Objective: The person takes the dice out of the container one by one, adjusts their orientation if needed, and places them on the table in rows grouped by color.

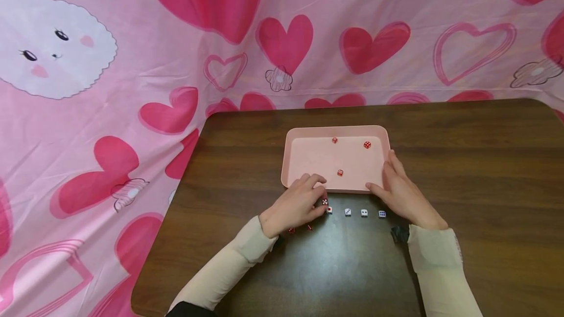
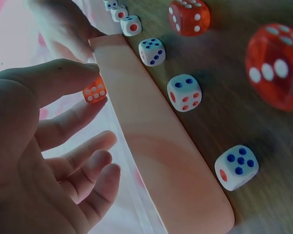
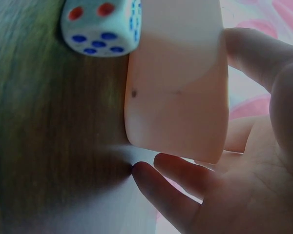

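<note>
My left hand (image 1: 296, 205) pinches a red die (image 2: 94, 91) with white dots between thumb and index finger, just outside the front wall of a shallow pink tray (image 1: 308, 158). Its other fingers are loosely bent near the rim. At the tray's front right corner, my right hand (image 1: 407, 197) grips it, thumb at the front rim and fingers along the right side. Inside the tray lie three red dice, one at the back (image 1: 334, 140), another at the back right (image 1: 367, 145) and a third nearer the front (image 1: 340, 173).
Several white dice (image 1: 347, 213) stand in a row on the brown table (image 1: 493, 185), in front of the tray. Two red dice, one (image 1: 291, 230) partly hidden and another (image 1: 310, 227), lie beneath the left hand. A pink heart-patterned cloth (image 1: 176, 53) hangs behind and left.
</note>
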`<state>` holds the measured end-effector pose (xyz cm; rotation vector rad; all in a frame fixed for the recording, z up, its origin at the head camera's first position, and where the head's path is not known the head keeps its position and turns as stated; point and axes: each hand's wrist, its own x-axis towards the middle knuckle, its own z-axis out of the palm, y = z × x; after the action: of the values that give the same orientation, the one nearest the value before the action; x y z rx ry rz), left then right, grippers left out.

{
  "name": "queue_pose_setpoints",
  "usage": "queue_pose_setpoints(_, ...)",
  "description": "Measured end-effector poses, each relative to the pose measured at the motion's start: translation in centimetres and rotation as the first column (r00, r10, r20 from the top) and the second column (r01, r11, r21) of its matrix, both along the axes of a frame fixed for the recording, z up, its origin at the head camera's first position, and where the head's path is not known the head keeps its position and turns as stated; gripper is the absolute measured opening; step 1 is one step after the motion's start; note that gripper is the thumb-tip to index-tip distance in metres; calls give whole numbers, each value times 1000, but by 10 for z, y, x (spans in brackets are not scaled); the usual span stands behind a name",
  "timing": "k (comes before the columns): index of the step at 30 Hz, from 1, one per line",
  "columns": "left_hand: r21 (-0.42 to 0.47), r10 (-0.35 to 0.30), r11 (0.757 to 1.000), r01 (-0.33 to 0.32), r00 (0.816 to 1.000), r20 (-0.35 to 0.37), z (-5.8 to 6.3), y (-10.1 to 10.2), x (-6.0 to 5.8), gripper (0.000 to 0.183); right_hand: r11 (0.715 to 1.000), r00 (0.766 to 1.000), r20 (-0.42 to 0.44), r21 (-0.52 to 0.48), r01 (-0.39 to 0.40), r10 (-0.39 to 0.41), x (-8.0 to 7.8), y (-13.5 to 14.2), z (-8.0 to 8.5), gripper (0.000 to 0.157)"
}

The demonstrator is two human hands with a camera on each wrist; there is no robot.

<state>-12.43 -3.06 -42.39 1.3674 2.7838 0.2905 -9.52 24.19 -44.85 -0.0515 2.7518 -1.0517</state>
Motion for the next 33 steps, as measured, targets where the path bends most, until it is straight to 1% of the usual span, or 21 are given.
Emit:
queue_pose_setpoints(3,-9,-12,1000,12,1000,-9,-1,1,2,13,1000,1000,-2,1,-2,2,0,1,0,99)
queue_pose_setpoints(10,-28,-39,999,38,998,-54,-3,2,8,9,1000,1000,-6,-3,1,-1,2,1,0,100)
queue_pose_setpoints(16,-43,-58,998,54,994,-91,-6,2,12,12,1000,1000,-6,-6,-2,2,2,1,0,100)
queue_pose_setpoints(28,-68,-74,995,67,991,-114,-10,1,19,14,1000,1000,-3,-7,-2,2,2,2,0,99)
queue_pose_setpoints(33,-69,-79,995,72,991,-109,-11,1,22,14,1000,1000,-3,-6,1,-1,2,2,0,98)
